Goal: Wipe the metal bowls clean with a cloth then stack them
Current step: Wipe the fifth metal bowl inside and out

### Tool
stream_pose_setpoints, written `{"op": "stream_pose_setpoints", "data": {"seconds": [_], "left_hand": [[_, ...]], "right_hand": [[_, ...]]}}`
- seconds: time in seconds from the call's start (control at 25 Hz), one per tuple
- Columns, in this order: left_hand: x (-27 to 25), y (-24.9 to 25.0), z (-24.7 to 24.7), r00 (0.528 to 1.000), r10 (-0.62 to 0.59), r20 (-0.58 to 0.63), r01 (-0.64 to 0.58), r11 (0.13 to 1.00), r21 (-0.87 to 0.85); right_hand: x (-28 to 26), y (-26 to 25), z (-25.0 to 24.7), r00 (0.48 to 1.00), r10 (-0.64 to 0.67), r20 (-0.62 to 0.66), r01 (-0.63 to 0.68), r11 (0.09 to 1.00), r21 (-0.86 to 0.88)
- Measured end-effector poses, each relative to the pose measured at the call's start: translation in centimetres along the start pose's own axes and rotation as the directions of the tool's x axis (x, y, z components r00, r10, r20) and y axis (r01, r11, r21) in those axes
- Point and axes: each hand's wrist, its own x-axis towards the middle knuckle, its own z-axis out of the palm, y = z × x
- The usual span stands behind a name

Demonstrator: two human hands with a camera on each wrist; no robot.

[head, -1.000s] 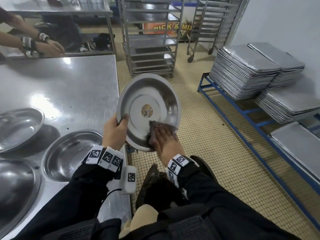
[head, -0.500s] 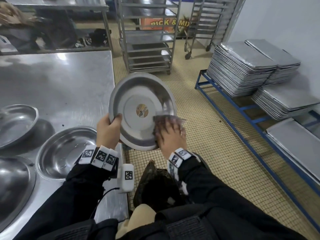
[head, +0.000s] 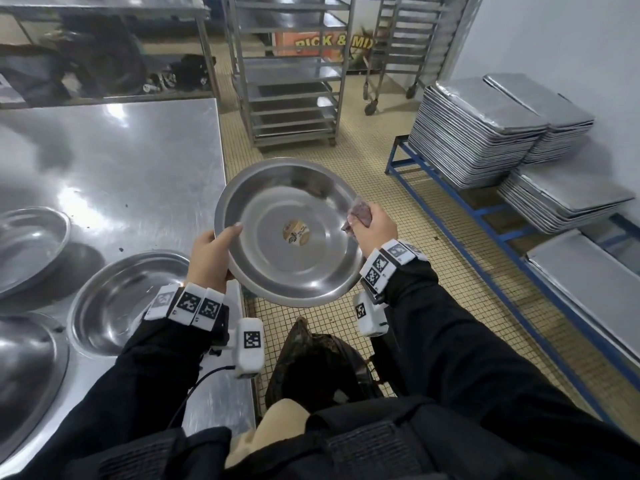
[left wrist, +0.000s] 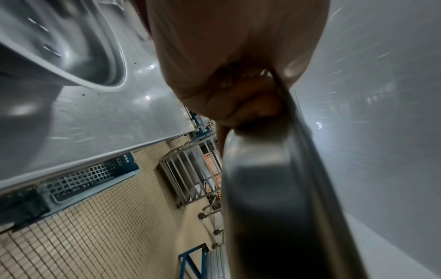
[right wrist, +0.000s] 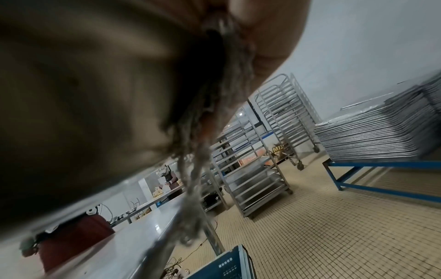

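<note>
Just off the right edge of the worktop (head: pixel 145 174), above the tiled floor, you hold the bowl (head: pixel 287 233) tilted with its open face toward you. Your left hand (head: pixel 211 258) grips the left rim, thumb hooked over the inside and the other fingers hidden behind the wall; the left wrist view shows the rim wedged deep into the crook of the thumb. Your right hand (head: pixel 372 226) sits at the right rim with its fingers closed around the bunched cloth (head: pixel 360 213), whose frayed threads dangle in the right wrist view. A round sticker (head: pixel 297 233) sits at the centre of the bowl.

Judging by its look, the bowl is thin, stiff, light sheet metal and polished slick, so a pinch at the rolled rim is your surest hold; the smooth wall gives little to grip. The cloth is soft and limp, so keep it wadded to press with. Three more bowls lie on the worktop to your left: one near your left wrist (head: pixel 128 299), one farther left (head: pixel 31 247), and one at the near left corner (head: pixel 27 372).
</note>
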Motion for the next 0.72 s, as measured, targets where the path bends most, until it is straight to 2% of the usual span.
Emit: {"op": "stream_pose_setpoints", "data": {"seconds": [0.08,0.16,0.24,0.32,0.44,0.56,0.64,0.72], "left_hand": [[-0.2,-0.2,0.0,0.994,0.103,-0.042,-0.101,0.993,0.059],[-0.8,-0.3,0.7,0.987,0.161,0.016,-0.162,0.98,0.113],[-1.3,-0.3,1.4,0.981,0.158,0.112,-0.173,0.976,0.135],[-1.2,0.0,1.7,0.978,0.138,0.156,-0.164,0.973,0.163],[-0.1,0.3,1.2,0.992,0.097,0.078,-0.109,0.98,0.166],[0.7,0.3,0.1,0.987,0.158,0.003,-0.154,0.958,0.24],[1.2,0.0,-0.7,0.973,0.23,-0.008,-0.212,0.912,0.35],[1.2,-0.3,-1.0,0.97,0.241,0.006,-0.221,0.879,0.423]], "right_hand": [[-0.8,0.3,0.5,0.998,0.028,-0.052,-0.023,0.995,0.094],[-1.8,0.4,1.3,0.988,0.098,-0.121,-0.073,0.977,0.199],[-2.7,0.0,2.0,0.973,0.156,-0.171,-0.101,0.951,0.293],[-3.4,-0.4,2.5,0.97,0.154,-0.186,-0.084,0.937,0.338],[-4.0,-0.3,2.9,0.985,0.149,-0.087,-0.114,0.939,0.325],[-4.5,0.3,3.1,0.989,0.149,-0.02,-0.139,0.956,0.258],[-5.4,-0.2,3.1,0.996,0.074,0.046,-0.082,0.972,0.219],[-6.9,-1.4,3.4,0.979,-0.073,0.19,0.043,0.987,0.155]]}}
